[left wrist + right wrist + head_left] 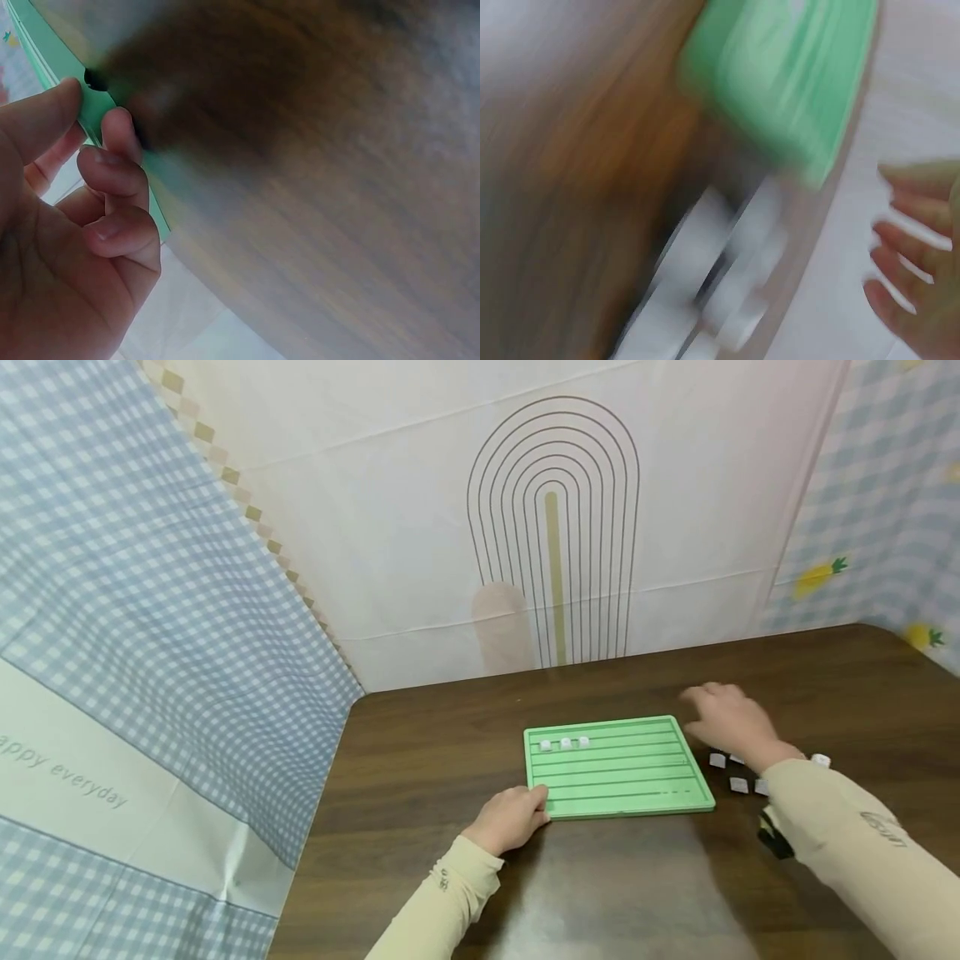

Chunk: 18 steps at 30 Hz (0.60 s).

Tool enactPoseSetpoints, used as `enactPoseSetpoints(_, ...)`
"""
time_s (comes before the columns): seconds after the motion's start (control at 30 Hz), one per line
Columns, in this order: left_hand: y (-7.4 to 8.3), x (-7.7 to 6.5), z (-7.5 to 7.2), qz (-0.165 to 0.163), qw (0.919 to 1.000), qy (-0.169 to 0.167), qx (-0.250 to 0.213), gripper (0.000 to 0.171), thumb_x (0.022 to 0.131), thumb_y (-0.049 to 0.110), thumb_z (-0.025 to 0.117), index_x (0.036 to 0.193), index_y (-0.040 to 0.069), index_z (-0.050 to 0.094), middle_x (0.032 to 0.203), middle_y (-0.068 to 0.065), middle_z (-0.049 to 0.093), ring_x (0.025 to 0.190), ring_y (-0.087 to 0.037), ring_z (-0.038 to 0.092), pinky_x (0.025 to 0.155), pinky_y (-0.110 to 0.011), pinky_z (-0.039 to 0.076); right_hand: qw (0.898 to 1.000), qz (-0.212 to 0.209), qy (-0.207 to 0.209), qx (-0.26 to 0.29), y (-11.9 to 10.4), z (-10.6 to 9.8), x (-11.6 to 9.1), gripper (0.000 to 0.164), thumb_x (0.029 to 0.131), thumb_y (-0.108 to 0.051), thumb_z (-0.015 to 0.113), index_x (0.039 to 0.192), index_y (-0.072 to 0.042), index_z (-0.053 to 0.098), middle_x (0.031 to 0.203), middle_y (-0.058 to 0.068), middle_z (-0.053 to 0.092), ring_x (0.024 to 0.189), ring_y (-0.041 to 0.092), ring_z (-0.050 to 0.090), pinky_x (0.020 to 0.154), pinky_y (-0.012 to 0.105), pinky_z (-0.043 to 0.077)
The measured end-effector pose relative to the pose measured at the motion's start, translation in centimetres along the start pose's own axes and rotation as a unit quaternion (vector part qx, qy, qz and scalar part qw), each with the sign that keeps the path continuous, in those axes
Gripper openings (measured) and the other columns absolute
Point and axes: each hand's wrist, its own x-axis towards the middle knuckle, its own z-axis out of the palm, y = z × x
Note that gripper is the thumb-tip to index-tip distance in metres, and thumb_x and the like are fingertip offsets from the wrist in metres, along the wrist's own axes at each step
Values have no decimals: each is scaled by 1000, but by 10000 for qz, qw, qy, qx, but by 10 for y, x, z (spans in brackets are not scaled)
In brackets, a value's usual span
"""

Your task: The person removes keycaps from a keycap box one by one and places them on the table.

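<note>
A flat green board [615,768] with dark ruled lines lies on the table. Three small white cubes [566,743] stand in a row at its upper left. My left hand [512,818] grips the board's near left corner; in the left wrist view the thumb and fingertips close on the green edge [94,109]. Off the board's right side, my right hand [731,720] hangs over the table with its fingers apart and nothing visible between them. Several loose white cubes [738,785] lie below that hand, partly hidden by the forearm and blurred in the right wrist view.
The dark brown wooden table [420,743] has a rounded far right corner. Right behind its back edge hangs a pale cloth [405,568] printed with arches. Blue checked cloth [187,610] hangs along the left side, and more stands at the right.
</note>
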Motion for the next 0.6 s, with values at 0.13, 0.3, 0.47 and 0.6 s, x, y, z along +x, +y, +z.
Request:
enactPoseSetpoints(0.13,1,-1,-1,-17,10000,-33,30,17,88,21,60,78,14,48,67,3,51,59,-8,42,53,-21,37,9953,-654,-355,614,-55,19,20,37,84,-17,62,118,-2,57,124,28,53,114,47,43,86,63,42)
enactPoseSetpoints(0.3,7,1,-4,4,9999,-118,11,16,88,21,60,80,13,49,68,2,53,59,-8,42,53,-21,37,9955,-659,-424,528,-92,50,34,34,86,-17,61,116,-3,58,116,23,59,103,39,54,79,54,49)
enactPoseSetpoints(0.47,9,0,-2,-12,9998,-180,23,14,88,21,60,81,14,49,69,2,54,58,-7,43,53,-20,37,9973,-713,-164,53,-96,71,40,19,85,-12,61,103,-6,63,100,16,63,87,31,58,67,44,52)
enactPoseSetpoints(0.6,4,-1,-1,8,9999,-101,30,15,88,21,60,80,14,49,68,2,54,57,-7,43,52,-20,37,9965,-820,57,-133,-102,73,42,13,84,-10,61,96,-7,65,93,12,63,80,27,58,61,40,52)
